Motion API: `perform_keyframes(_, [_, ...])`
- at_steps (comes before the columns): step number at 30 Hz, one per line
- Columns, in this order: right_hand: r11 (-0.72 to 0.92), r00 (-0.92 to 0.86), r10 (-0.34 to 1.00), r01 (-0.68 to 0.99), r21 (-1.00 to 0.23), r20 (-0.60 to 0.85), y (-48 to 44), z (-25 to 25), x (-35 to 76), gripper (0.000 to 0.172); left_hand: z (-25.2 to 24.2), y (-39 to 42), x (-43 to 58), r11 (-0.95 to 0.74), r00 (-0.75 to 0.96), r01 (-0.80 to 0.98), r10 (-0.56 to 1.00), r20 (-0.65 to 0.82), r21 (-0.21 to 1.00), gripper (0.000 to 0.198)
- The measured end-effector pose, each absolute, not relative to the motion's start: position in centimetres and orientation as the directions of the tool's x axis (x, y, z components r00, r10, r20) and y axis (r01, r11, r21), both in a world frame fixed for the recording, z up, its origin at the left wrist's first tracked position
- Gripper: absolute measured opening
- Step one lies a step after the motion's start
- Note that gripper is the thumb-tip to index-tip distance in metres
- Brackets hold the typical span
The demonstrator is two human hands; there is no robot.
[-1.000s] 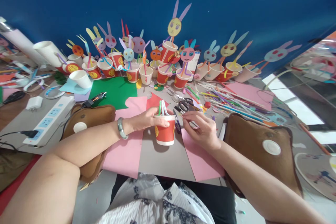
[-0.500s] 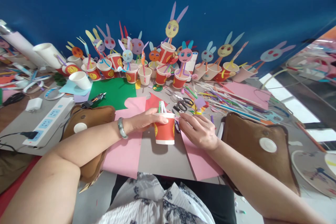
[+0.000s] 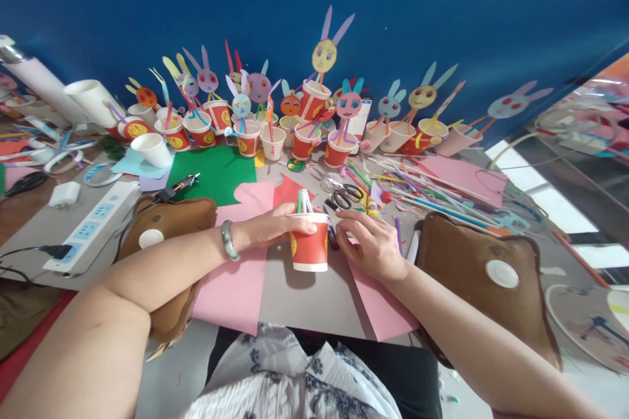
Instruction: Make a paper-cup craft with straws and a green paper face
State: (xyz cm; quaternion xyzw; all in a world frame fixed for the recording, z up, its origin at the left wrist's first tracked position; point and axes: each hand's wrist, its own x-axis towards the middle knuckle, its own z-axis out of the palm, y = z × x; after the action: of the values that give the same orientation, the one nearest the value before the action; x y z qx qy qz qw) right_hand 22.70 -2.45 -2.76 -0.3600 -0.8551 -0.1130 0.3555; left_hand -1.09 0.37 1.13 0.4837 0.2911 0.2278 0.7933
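My left hand is closed round the rim of a red paper cup with a white base and yellow print, held upright just above the table. Green and white strips stick up out of the cup. Close by the cup's right rim is my right hand, its fingers bent and the thumb and index tips together. Whatever is pinched there is too small to make out. A small dark purple piece shows between cup and fingers. Black-handled scissors lie just beyond my right hand.
Along the blue wall stand several cups with paper rabbit heads. Coloured sticks are strewn at right. Two brown cushioned pads flank my arms. A power strip lies at left, with pink paper near the front edge.
My right hand's fingers have shifted slightly at the cup's rim, with the thumb now showing more. My left hand still holds the cup in nearly the same place.
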Motion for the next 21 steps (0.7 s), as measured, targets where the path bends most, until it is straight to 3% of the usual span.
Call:
perform_keyframes(10, [0.715, -0.558, 0.485, 0.696, 0.062, 0.673, -2.8, -2.1, 24.0, 0.017, 0.8, 0.8, -2.0, 0.319, 0.745, -0.055, 0.644, -0.174, 0.946, 0.054])
perform_keyframes(15, [0.661, -0.594, 0.300, 0.694, 0.287, 0.746, -2.6, -1.6, 24.2, 0.022, 0.8, 1.1, -2.7, 0.247, 0.827, -0.059, 0.555, -0.091, 0.967, 0.062])
perform_keyframes(21, [0.680, -0.649, 0.159, 0.619, 0.394, 0.744, -2.7, -0.7, 23.5, 0.022, 1.0, 1.0, -2.7, 0.249, 0.854, -0.086, 0.516, -0.057, 0.965, 0.062])
